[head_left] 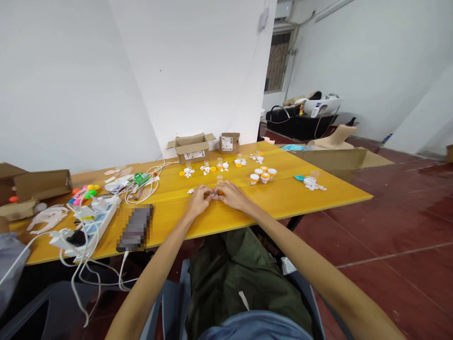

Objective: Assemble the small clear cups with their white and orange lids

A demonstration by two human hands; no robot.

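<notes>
My left hand (201,200) and my right hand (231,195) meet over the yellow table (244,212), fingertips pinched together. A small whitish piece (214,194) shows between them; its kind is too small to make out. Just beyond my fingers stands a clear plastic cup (220,179). An orange part (221,192) peeks out beneath my right hand. Left of my left hand lies a small white piece (191,191). Several small jars with white and orange lids (264,175) cluster to the right of my hands.
Piles of white parts (187,172) with clear cups and orange rings line the back. Another pile (313,183) lies right beside a teal ring (299,178). Cardboard boxes (193,148) stand behind. Leftward are a phone (136,227), a power strip (101,222) and tangled cables.
</notes>
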